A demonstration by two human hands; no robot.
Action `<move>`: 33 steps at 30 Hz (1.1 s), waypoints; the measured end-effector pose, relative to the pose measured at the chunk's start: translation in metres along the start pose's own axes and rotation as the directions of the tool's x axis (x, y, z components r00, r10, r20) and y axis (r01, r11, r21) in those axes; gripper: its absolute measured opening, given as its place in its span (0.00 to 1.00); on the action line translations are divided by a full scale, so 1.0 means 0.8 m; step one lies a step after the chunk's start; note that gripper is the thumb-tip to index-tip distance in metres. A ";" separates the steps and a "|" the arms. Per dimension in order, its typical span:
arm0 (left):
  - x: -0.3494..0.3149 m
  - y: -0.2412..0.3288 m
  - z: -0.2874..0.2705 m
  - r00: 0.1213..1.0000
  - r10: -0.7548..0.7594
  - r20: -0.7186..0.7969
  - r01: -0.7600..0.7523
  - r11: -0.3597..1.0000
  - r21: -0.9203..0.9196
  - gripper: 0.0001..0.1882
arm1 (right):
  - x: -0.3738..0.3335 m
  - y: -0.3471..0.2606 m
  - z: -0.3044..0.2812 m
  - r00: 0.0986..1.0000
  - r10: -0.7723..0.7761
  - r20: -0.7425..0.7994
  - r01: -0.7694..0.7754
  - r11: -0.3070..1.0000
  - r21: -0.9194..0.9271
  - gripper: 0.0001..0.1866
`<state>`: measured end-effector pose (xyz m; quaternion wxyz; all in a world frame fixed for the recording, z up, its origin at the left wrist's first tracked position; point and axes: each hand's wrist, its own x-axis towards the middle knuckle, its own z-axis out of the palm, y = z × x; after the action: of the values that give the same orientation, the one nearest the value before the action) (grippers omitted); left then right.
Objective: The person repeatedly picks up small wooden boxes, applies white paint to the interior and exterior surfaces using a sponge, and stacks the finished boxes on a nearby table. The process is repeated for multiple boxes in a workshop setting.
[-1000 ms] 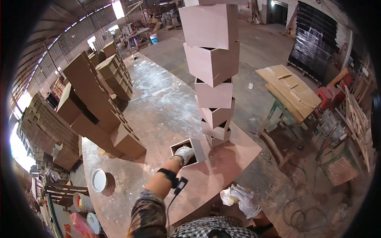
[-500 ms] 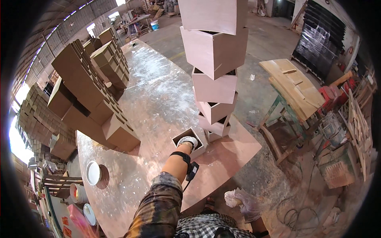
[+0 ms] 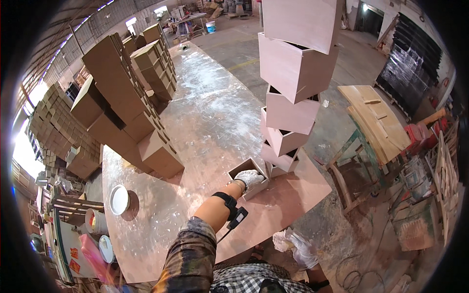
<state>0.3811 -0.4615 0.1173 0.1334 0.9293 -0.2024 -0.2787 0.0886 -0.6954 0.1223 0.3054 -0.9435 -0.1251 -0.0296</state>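
Observation:
A small open-topped wooden box (image 3: 257, 189) stands on the near part of the table. My left hand (image 3: 248, 178), in a white knit glove, lies across its opening with the fingers curled at the right wall; the fingertips are hidden. A dark strap with a small black device circles that forearm. Low beside the table edge, my right hand (image 3: 304, 251), gloved in white, is closed around a pale, crumpled, cloth-like thing (image 3: 282, 240). Just behind the box rises a tall, uneven stack of pinkish wooden boxes (image 3: 290, 115), each turned differently.
Brown box-like units (image 3: 117, 93) stand stacked on the left of the dusty table (image 3: 210, 132). A white round tub (image 3: 119, 199) sits near its left edge. Right of the table are a green-legged stand with wooden panels (image 3: 376, 122) and cables on the floor.
My left hand has come up from inside the small box to its rim. My right hand has shifted slightly. The whole view has swung left, so things appear farther right.

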 end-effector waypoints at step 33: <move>0.000 0.026 -0.011 0.963 -0.247 -0.106 0.217 0.947 -0.238 0.31 | -0.010 -0.002 0.013 0.990 -0.107 -0.088 0.121 0.978 0.171 0.26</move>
<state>0.3800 -0.4785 0.1319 0.2169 0.9423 -0.0491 -0.2503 0.0804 -0.6898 0.1140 0.3901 -0.9022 -0.1690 -0.0728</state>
